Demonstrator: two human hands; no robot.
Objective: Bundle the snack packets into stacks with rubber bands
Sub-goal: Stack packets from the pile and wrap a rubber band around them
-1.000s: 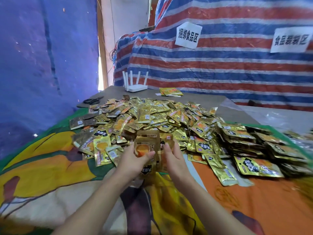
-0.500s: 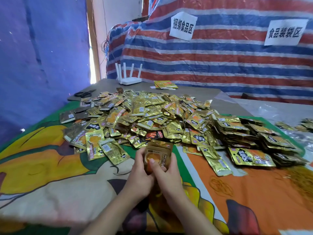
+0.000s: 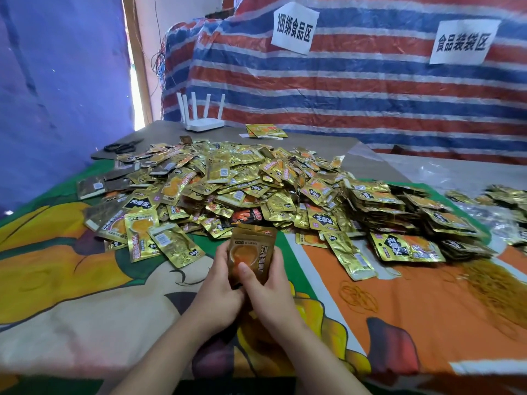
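Observation:
A small stack of gold snack packets (image 3: 252, 249) stands upright over the printed cloth, held between both hands. My left hand (image 3: 218, 286) grips its left edge and lower part. My right hand (image 3: 269, 289) grips its right side, with the thumb pressed on the front packet. A big loose heap of gold packets (image 3: 228, 183) covers the table behind the hands. Bundled stacks (image 3: 399, 220) lie at the right. Loose rubber bands (image 3: 358, 296) lie on the orange part of the cloth, right of my right hand.
A white router (image 3: 204, 124) stands at the table's far edge, with black scissors (image 3: 121, 146) to its left. A few packets (image 3: 265, 130) lie apart near the striped tarp wall. Clear plastic bags (image 3: 467, 172) with more packets sit at the far right.
Both hands have drawn the stack out of the heap toward me and closed together around it. The stack now stands squared between the palms over the cloth.

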